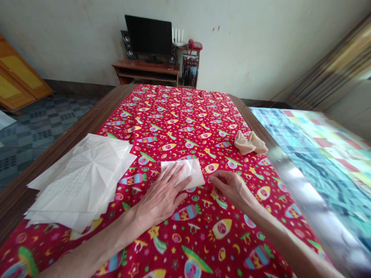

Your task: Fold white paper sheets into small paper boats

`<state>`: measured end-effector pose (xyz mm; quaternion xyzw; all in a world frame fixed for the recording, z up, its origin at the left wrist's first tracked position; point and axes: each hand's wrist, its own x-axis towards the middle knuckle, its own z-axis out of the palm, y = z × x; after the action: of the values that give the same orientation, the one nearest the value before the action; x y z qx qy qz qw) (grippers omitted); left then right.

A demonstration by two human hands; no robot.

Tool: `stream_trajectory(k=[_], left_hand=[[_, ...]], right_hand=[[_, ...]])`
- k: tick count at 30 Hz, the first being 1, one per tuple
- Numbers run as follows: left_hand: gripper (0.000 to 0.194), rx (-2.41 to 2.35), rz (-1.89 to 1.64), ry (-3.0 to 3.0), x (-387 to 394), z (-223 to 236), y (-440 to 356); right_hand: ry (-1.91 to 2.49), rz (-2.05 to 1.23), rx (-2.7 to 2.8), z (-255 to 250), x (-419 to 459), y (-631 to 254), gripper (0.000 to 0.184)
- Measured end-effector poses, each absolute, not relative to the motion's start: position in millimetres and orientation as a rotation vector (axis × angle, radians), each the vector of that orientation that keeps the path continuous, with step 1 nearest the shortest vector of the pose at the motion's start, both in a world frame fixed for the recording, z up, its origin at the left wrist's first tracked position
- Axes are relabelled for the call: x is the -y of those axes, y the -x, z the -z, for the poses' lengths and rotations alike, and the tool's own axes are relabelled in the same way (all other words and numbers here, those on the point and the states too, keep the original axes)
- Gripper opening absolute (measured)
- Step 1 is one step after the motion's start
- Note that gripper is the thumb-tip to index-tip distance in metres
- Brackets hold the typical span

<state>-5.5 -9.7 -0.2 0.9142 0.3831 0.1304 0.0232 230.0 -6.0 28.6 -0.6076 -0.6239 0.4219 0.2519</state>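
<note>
A folded piece of white paper (197, 173) lies on the red patterned cloth in front of me. My left hand (166, 189) rests flat across its left part, fingers stretched out and pressing down, so some of the paper is hidden beneath. Just right of the paper's right edge is my right hand (227, 185), its fingers curled in and closed, apart from the paper. I see nothing held in it. To the left lies a loose stack of creased white paper sheets (87, 170), with faint print showing through.
Two cream folded pieces (251, 143) sit near the cloth's right edge. The red cloth (179, 127) covers a dark wooden table (107, 106). Beyond stands a desk with a monitor (149, 38), speakers and a red telephone (194, 45). A bed with a patchwork cover (313, 135) is at right.
</note>
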Motion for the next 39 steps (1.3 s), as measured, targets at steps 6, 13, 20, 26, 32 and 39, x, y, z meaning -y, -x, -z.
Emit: stream_trajectory(k=[6,13,20,26,32,39], left_hand=[[0.044,-1.138,-0.419,-2.813,9.2,-1.0,5.7],[0.044,-1.114,-0.369,-2.816,10.7,-5.2,8.0],[0.046,-1.046,-0.351,-2.824,11.4,-1.4,17.5],[0.045,-1.005,-0.425,-2.835,10.0,-2.9,13.9],[0.047,-0.997,-0.420,-2.892,11.7,-3.8,17.4],[0.047,-1.082,-0.335,-2.921,25.1,-0.6,37.5]], right_hand=[[1.441,-0.423,2.408,-24.8,34.6,-212.0,0.040],[1.523,0.049,2.605,-8.5,42.3,-215.0,0.034],[1.559,0.224,2.577,-12.8,44.4,-218.0,0.027],[1.193,0.214,2.585,-11.4,27.7,-200.4,0.045],[1.070,-0.023,2.725,4.5,13.4,-211.3,0.064],[1.073,-0.003,2.750,4.8,18.4,-231.8,0.060]])
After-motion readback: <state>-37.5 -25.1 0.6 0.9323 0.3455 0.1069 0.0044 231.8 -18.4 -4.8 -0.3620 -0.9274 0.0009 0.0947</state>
